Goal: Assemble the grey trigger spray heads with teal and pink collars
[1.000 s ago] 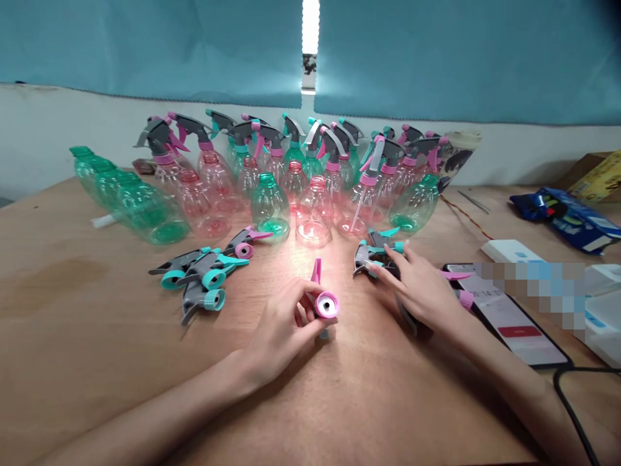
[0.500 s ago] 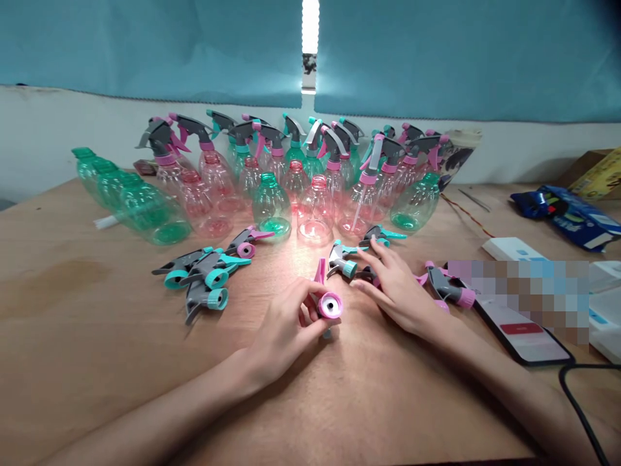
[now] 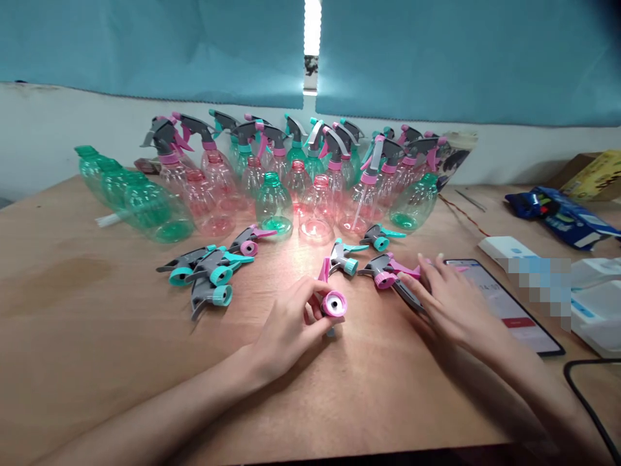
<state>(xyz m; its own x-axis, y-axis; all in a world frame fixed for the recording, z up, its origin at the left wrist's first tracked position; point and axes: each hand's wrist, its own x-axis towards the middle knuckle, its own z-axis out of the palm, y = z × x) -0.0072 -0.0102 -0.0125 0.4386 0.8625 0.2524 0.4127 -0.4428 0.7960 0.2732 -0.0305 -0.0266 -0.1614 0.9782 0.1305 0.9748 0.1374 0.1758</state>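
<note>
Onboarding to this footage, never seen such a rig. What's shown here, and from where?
No machine: a person works bare-handed, filmed by one head-worn camera looking forward and down. The left hand holds a grey plastic spray head with a round pink collar, opening toward the camera. The right hand is at some grey-and-pink plastic spray heads; whether it grips one is unclear. On the brown wooden table also lie grey-and-turquoise plastic spray heads. Behind are translucent pink and green plastic bottles, some topped with spray heads, others uncapped.

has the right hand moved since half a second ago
Yes: the right hand has moved right, toward the phone, and now overlaps its left edge in view.
</note>
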